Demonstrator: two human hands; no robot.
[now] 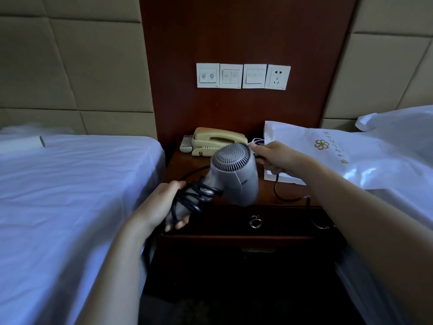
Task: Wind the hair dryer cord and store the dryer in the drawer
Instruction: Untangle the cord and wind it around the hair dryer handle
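Dryer (234, 172) handle lower-left, rear grille toward camera, cord-wrapped.

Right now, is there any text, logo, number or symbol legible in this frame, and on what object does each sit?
Nothing can be quoted with confidence.
White bag: gold pinwheel logo with a line of gold characters, too blurred to read.
Switch plates: small icons on the buttons, unreadable.
Remote beside the telephone: buttons too small.
Hair dryer: no marking visible.
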